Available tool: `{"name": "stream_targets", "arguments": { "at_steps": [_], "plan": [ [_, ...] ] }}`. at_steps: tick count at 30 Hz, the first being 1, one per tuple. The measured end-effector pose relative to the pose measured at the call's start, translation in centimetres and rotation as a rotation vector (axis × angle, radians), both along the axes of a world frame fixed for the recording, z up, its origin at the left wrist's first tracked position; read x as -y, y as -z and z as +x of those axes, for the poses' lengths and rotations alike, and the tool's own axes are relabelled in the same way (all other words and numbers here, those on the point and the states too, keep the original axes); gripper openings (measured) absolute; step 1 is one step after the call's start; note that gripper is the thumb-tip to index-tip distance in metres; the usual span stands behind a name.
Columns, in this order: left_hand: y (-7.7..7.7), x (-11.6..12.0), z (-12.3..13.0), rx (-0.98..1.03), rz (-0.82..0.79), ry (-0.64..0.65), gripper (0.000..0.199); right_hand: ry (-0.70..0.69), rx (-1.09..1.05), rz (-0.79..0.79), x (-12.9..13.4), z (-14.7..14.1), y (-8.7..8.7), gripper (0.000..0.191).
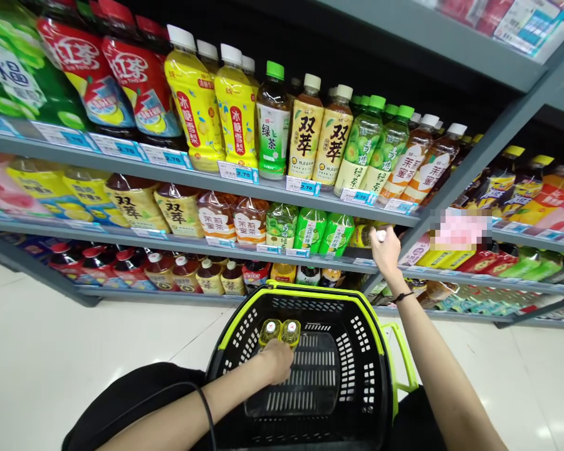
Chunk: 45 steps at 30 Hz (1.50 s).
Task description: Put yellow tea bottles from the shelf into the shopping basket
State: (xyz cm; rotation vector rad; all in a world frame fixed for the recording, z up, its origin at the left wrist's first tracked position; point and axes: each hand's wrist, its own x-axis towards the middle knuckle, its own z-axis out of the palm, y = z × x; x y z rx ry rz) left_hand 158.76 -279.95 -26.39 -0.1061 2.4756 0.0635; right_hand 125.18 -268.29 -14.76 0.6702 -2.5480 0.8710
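Inside the black shopping basket [305,432], two yellow-labelled drink bottles [290,330] stand side by side with their white caps up. My left hand [278,361] reaches into the basket and is closed at the near side of the right-hand bottle; its fingertips are partly hidden. On the middle shelf, to the right of the green bottles [339,233], my right hand [386,250] is closed around the white-capped neck of a yellow-labelled bottle [361,237]. That bottle is tilted towards me, its body partly inside the shelf.
Grey shelves [178,164] hold rows of drinks, with tea bottles [305,134] on the upper level and more bottles [211,275] at the bottom. A slanting shelf upright [479,166] stands right of my right hand. The basket's lime-green handle [404,357] hangs at its right side.
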Motion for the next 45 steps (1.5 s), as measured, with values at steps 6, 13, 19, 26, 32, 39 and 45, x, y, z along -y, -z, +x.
{"name": "stream_targets", "arguments": {
  "at_steps": [6,13,19,26,32,39,45],
  "plan": [
    [-1.5,-0.5,-0.3,0.091,-0.039,0.0,0.036,-0.02,-0.08,-0.084,-2.4,1.4,0.4,0.04],
    [-3.9,0.3,-0.1,-0.019,-0.017,-0.008,0.033,0.048,-0.25,-0.204,-5.7,3.0,-2.3,0.04],
    [-9.1,0.7,-1.3,-0.535,0.186,-0.044,0.032,-0.144,-0.389,-0.418,-10.0,7.3,-6.0,0.028],
    [-13.6,-1.1,-4.5,-0.614,0.805,-0.143,0.125,-0.655,0.133,-0.62,-10.4,13.4,-5.8,0.022],
    [-10.9,-2.7,-2.2,-0.44,1.5,-0.376,0.091,-0.73,0.681,-0.882,-6.6,15.7,-1.8,0.034],
    [-9.9,-2.0,-1.7,-0.635,1.642,-0.71,0.112,-0.705,1.7,-1.108,-3.7,21.1,6.4,0.062],
    [-10.7,-1.3,-1.7,-0.704,1.574,-0.681,0.094,-0.59,1.906,-1.123,-3.5,24.0,8.2,0.067]
  ]
}}
